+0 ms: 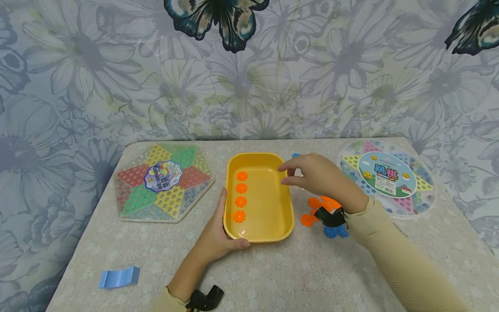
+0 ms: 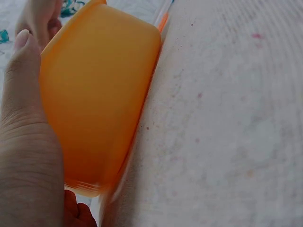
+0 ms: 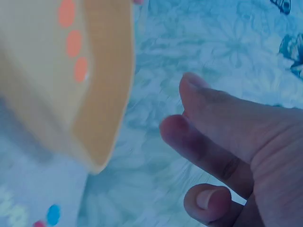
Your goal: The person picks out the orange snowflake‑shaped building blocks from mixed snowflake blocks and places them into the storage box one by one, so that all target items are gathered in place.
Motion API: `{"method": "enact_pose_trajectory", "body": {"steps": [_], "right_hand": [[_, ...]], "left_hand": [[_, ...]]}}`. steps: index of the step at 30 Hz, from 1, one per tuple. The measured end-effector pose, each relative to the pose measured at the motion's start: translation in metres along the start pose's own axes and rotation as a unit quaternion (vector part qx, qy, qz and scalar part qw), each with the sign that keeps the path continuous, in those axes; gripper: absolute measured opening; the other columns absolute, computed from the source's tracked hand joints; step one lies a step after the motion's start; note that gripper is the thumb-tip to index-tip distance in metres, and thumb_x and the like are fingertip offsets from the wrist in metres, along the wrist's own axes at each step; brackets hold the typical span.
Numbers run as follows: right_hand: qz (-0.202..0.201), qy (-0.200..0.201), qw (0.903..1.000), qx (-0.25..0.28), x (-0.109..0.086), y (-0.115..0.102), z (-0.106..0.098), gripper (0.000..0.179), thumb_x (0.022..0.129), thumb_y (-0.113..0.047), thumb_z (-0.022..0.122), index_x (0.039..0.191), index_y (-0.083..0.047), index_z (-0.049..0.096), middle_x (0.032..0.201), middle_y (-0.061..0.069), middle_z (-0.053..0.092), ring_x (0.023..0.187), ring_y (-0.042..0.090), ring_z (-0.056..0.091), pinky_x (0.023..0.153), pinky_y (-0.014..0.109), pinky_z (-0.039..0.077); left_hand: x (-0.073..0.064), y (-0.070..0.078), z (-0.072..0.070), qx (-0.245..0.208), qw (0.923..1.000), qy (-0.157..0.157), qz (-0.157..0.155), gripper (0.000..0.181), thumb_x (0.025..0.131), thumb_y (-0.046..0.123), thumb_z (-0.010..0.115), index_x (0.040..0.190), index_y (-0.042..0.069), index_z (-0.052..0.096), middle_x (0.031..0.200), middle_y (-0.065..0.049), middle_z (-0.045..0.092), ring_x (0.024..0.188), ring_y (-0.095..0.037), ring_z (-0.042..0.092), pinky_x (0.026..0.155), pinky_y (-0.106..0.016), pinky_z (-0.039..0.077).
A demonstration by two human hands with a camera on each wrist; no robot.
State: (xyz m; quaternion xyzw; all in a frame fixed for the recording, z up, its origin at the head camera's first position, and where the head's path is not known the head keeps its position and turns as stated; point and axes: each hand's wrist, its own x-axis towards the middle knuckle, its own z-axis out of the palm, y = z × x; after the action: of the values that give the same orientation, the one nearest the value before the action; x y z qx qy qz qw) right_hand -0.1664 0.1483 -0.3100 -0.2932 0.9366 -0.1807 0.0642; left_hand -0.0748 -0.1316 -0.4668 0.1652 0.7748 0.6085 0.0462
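Note:
A yellow plastic tray (image 1: 273,229) lies at the middle of the table. Along its left side runs a column of several orange toothed discs (image 1: 239,216). My left hand (image 1: 216,236) holds the tray at its front left corner, thumb on the front rim and fingers along the left wall. Over the tray's right rim is my right hand (image 1: 317,175), its thumb and index finger apart with nothing visible between them. In the right wrist view the fingers (image 3: 203,146) are loosely bent beside the tray wall (image 3: 106,80).
Right of the tray lie loose orange discs (image 1: 314,203) and blue discs (image 1: 330,232); another blue disc (image 1: 296,155) lies behind. A hexagonal game box (image 1: 132,195) stands left, a round one (image 1: 405,208) right. A light blue curved piece (image 1: 119,277) lies front left. A patterned wall (image 1: 249,99) backs the table.

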Motion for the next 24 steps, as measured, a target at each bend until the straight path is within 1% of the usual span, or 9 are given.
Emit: {"method": "enact_pose_trajectory", "body": {"steps": [4,8,11,13,15,18,22,24], "right_hand": [[0.032,-0.01,0.9993,0.014,-0.019,0.022,0.012,0.033,0.09,-0.032,0.074,0.119,-0.019,0.072,0.091,-0.009,0.069,0.069,0.009,0.054,0.065,0.028,0.047],[0.064,-0.044,0.9966,0.025,-0.036,0.04,0.029,0.035,0.089,-0.031,0.075,0.122,-0.018,0.071,0.093,-0.009,0.068,0.069,0.01,0.053,0.063,0.026,0.048],[0.081,-0.07,0.9939,0.024,-0.047,0.049,0.042,0.036,0.09,-0.026,0.074,0.124,-0.017,0.07,0.094,-0.009,0.067,0.075,0.01,0.054,0.069,0.027,0.051],[0.085,-0.081,0.9928,0.025,-0.054,0.054,0.051,0.036,0.089,-0.024,0.076,0.123,-0.017,0.07,0.094,-0.009,0.066,0.079,0.011,0.055,0.074,0.029,0.053],[0.083,-0.086,0.9926,0.026,-0.06,0.057,0.058,0.036,0.087,-0.024,0.077,0.121,-0.017,0.071,0.095,-0.008,0.066,0.084,0.011,0.057,0.079,0.031,0.053],[0.061,-0.082,0.9945,0.025,-0.068,0.061,0.067,0.036,0.085,-0.026,0.079,0.119,-0.015,0.073,0.1,-0.007,0.068,0.09,0.012,0.06,0.081,0.033,0.053],[0.032,-0.077,0.9965,0.009,-0.073,0.065,0.076,0.033,0.084,-0.026,0.08,0.115,-0.015,0.075,0.103,-0.007,0.068,0.09,0.009,0.059,0.08,0.031,0.053],[0.028,-0.075,0.9968,0.004,-0.074,0.067,0.08,0.031,0.084,-0.025,0.08,0.112,-0.015,0.075,0.101,-0.007,0.066,0.089,0.009,0.057,0.079,0.03,0.052]], "left_hand": [[0.0,0.0,0.001,0.004,1.0,0.006,-0.001,0.139,0.065,0.041,0.093,0.157,0.038,-0.011,0.168,-0.002,0.006,0.149,-0.025,0.03,0.111,-0.012,0.026],[0.0,0.0,0.001,0.014,0.9999,0.008,-0.004,0.141,0.064,0.042,0.093,0.158,0.035,-0.011,0.168,-0.002,0.007,0.149,-0.025,0.029,0.112,-0.013,0.025],[0.0,-0.001,0.001,0.018,0.9998,0.006,-0.001,0.141,0.064,0.043,0.093,0.159,0.032,-0.011,0.168,-0.003,0.007,0.148,-0.024,0.031,0.112,-0.015,0.027],[0.001,-0.002,0.0,0.016,0.9999,0.005,0.003,0.142,0.064,0.044,0.093,0.159,0.032,-0.012,0.168,-0.004,0.007,0.148,-0.024,0.032,0.112,-0.016,0.028],[0.001,-0.002,0.0,0.014,0.9999,0.005,0.005,0.141,0.064,0.045,0.093,0.158,0.034,-0.012,0.168,-0.004,0.007,0.148,-0.025,0.031,0.113,-0.016,0.028],[0.001,-0.001,0.0,0.009,0.9999,0.004,0.005,0.141,0.064,0.044,0.093,0.158,0.035,-0.012,0.168,-0.004,0.006,0.148,-0.024,0.031,0.113,-0.016,0.028],[0.0,-0.001,0.001,0.008,1.0,0.003,0.004,0.142,0.065,0.042,0.093,0.159,0.031,-0.012,0.168,-0.004,0.007,0.148,-0.024,0.032,0.112,-0.016,0.029],[0.0,-0.001,0.001,0.01,0.9999,0.003,0.003,0.142,0.065,0.042,0.093,0.159,0.03,-0.012,0.168,-0.004,0.007,0.148,-0.024,0.032,0.112,-0.015,0.028]]}}
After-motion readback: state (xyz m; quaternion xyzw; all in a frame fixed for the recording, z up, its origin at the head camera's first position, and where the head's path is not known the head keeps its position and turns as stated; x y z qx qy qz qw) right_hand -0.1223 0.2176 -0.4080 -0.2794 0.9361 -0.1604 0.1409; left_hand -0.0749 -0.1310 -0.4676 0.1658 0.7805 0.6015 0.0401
